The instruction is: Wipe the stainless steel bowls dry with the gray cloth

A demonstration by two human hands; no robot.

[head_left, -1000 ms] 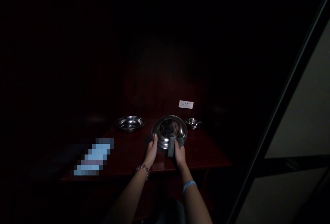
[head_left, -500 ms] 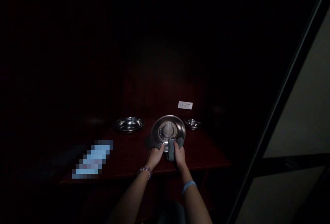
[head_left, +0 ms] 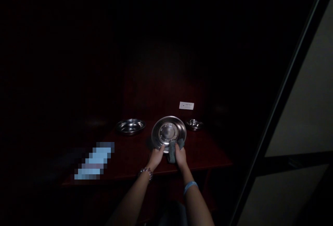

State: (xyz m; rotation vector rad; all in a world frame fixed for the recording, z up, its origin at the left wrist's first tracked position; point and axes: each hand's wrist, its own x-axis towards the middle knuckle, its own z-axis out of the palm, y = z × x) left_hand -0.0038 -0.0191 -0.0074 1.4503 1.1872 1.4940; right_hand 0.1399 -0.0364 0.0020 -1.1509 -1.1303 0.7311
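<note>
A round metal plate (head_left: 168, 131) is held tilted above the dark red table, one face turned toward me. My left hand (head_left: 156, 156) grips its near rim, thumb on the face. A grey-green cloth (head_left: 172, 151) lies folded over the near right rim. My right hand (head_left: 180, 155) is closed on this cloth, pinching it against the plate. The fingers behind the plate are hidden.
A metal dish (head_left: 130, 126) stands on the table (head_left: 203, 153) to the left, and a smaller metal bowl (head_left: 194, 124) at the back right. A white power socket (head_left: 186, 105) is on the back wall. A blurred-out bright patch (head_left: 94, 161) lies at the left.
The plate has shifted very slightly to the left, with both hands still on it. Otherwise the scene looks the same.
</note>
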